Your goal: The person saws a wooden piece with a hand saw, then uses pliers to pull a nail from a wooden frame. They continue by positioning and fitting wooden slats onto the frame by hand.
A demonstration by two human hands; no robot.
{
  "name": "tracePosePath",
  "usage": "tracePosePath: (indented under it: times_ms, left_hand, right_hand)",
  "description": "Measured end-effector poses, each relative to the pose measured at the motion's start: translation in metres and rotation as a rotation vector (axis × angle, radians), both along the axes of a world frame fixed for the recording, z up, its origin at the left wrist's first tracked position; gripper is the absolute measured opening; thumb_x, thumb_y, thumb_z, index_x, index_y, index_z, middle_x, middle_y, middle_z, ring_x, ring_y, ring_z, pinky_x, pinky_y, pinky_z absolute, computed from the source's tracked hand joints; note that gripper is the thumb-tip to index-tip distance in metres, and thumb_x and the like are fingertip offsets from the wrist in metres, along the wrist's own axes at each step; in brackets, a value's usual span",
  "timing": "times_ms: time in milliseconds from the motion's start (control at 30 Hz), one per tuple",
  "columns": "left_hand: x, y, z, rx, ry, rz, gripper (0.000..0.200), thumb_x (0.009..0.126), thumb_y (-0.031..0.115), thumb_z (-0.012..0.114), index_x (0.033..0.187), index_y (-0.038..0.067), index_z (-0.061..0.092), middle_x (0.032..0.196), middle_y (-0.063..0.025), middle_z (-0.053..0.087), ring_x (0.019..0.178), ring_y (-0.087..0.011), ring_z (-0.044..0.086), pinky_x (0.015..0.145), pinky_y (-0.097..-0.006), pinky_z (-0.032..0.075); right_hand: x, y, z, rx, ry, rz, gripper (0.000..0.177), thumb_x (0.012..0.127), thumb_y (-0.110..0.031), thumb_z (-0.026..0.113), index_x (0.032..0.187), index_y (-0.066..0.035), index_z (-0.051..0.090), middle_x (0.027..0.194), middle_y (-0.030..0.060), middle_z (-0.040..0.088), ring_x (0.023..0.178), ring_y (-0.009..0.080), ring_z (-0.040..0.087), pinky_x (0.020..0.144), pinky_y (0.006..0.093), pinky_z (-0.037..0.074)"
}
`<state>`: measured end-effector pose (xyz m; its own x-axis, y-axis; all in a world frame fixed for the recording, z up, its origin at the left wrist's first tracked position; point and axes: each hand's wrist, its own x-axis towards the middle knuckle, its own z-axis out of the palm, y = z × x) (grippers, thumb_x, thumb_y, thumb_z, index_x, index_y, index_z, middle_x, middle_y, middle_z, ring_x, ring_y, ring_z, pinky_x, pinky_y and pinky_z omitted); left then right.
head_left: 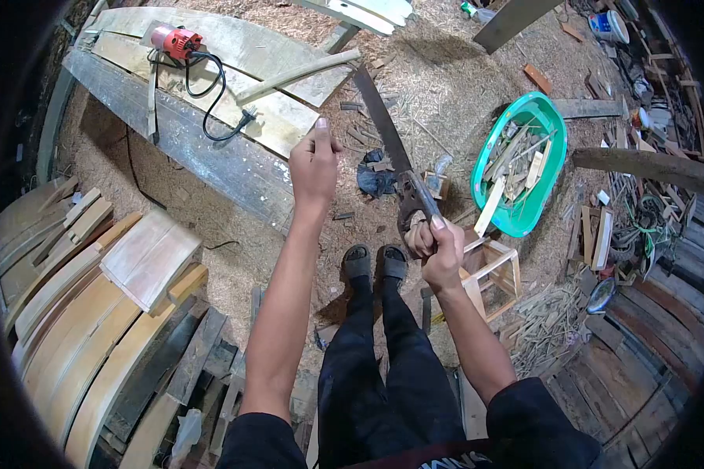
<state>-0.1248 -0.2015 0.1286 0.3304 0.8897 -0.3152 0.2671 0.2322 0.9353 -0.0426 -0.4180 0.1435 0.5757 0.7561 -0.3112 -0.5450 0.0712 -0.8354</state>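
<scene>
My right hand (434,246) is wrapped round the handle of a hand saw (387,129), whose long dark blade points up and away from me. The blade's far end is by the end of a narrow wooden strip (297,76) lying across the workbench planks. My left hand (315,160) is raised near the front edge of the bench, its fingers curled in and the thumb pointing up; whether it holds anything small is hidden. On the planks farther left sits a red power tool (177,42) with a black cord and plug.
A green tub (558,133) of wood scraps stands on the shavings-covered floor at the right. Nearer me is a small wooden frame (504,281). Curved boards (78,336) are stacked at the left. A timber beam (641,166) juts in from the right.
</scene>
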Motion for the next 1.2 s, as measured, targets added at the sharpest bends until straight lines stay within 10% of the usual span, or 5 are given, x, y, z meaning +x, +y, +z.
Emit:
tracePosePath:
  times_ms: [200, 467, 1200]
  left_hand:
    - [0.025, 0.048, -0.044, 0.608, 0.186, 0.008, 0.023, 0.092, 0.025, 0.057, 0.092, 0.002, 0.059, 0.085, -0.0150, 0.060, 0.083, -0.0262, 0.060, 0.075, -0.0382, 0.046]
    - [0.072, 0.137, -0.103, 0.892, 0.648, -0.030, 0.047, 0.097, 0.035, 0.045, 0.138, 0.011, 0.044, 0.149, -0.0163, 0.036, 0.142, -0.0323, 0.027, 0.112, -0.0610, 0.017]
    - [0.129, 0.188, -0.126, 0.650, 0.975, 0.307, 0.058, 0.088, 0.033, 0.051, 0.142, 0.015, 0.040, 0.154, -0.0107, 0.032, 0.145, -0.0247, 0.025, 0.113, -0.0591, 0.014]
  right_hand:
    - [0.005, 0.042, 0.006, -0.398, -0.805, 0.050, 0.033, 0.089, -0.026, 0.061, 0.067, -0.003, 0.051, 0.053, 0.0062, 0.047, 0.046, 0.0183, 0.048, 0.047, 0.0326, 0.037]
    - [0.023, 0.106, -0.038, -0.329, -0.884, 0.043, 0.024, 0.087, -0.016, 0.063, 0.069, -0.002, 0.056, 0.051, 0.0081, 0.047, 0.044, 0.0164, 0.047, 0.045, 0.0322, 0.038]
    - [0.047, 0.180, -0.085, -0.380, -0.804, 0.038, 0.026, 0.083, -0.010, 0.064, 0.062, -0.004, 0.051, 0.049, 0.0058, 0.044, 0.041, 0.0159, 0.047, 0.043, 0.0328, 0.037]
